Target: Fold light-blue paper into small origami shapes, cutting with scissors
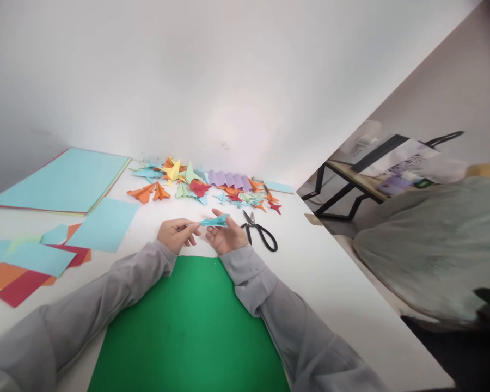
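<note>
A small folded piece of light blue paper (215, 221) is held between my hands, just above the white table (335, 305). My left hand (177, 234) pinches its narrow left end between thumb and fingers. My right hand (227, 235) holds the wider right end, thumb on the near side. Below my wrists lies a large green sheet (191, 326). Black-handled scissors (265, 234) rest just right of my right hand, blades partly apart. Beyond my hands, several small folded paper shapes are heaped, among them an orange one (142, 194) and a yellow one (172, 170).
A stack of large coloured sheets (65, 179) lies at the back left, with a blue sheet (106, 224) and loose cut pieces (23, 287) nearer. A white wall stands behind. At the right, a person in a grey-green top (433, 245) is beside another table (357, 177).
</note>
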A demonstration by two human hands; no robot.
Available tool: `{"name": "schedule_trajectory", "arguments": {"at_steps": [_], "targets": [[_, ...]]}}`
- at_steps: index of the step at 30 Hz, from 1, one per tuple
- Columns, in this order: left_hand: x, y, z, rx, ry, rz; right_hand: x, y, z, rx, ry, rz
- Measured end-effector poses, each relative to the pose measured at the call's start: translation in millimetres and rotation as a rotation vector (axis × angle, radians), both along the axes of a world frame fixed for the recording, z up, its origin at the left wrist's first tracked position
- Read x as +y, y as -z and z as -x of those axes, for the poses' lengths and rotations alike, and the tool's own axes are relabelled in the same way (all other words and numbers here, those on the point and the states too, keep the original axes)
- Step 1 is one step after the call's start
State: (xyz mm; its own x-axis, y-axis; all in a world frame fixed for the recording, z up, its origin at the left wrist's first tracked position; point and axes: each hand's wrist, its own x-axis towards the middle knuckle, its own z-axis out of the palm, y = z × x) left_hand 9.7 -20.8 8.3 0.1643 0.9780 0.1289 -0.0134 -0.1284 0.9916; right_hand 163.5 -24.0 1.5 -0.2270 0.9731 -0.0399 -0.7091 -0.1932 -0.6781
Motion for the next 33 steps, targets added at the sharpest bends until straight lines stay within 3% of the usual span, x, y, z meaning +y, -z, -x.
{"name": "schedule_trajectory", "arguments": {"at_steps": [14, 18, 20, 21, 23, 25, 33], "targets": [[-3.5, -0.2, -6.0, -0.019, -0.046, -0.019, 5.7, 4.8, 14.1, -0.128, 0.277, 0.128], [-4.0, 3.0, -10.5, -0.024, -0.166, -0.017, 5.9, 10.1, 17.4, -0.288, 0.547, 0.128], [-3.9, 5.6, -12.1, -0.008, -0.248, -0.02, 2.7, 10.4, 17.0, -0.477, 0.697, 0.102], [-3.8, 6.9, -12.5, 0.009, -0.278, -0.024, 0.6, 9.9, 16.5, -0.58, 0.709, 0.069], [-3.4, 9.5, -12.1, 0.058, -0.291, -0.058, -3.4, 8.3, 15.8, -0.714, 0.581, -0.017], [-3.0, 11.4, -10.4, 0.126, -0.24, -0.153, -5.8, 7.7, 15.9, -0.713, 0.485, -0.054], [3.2, 9.7, -0.6, 0.334, 0.025, -0.562, 3.2, 18.2, 12.5, -0.47, 0.329, 0.004]]}}
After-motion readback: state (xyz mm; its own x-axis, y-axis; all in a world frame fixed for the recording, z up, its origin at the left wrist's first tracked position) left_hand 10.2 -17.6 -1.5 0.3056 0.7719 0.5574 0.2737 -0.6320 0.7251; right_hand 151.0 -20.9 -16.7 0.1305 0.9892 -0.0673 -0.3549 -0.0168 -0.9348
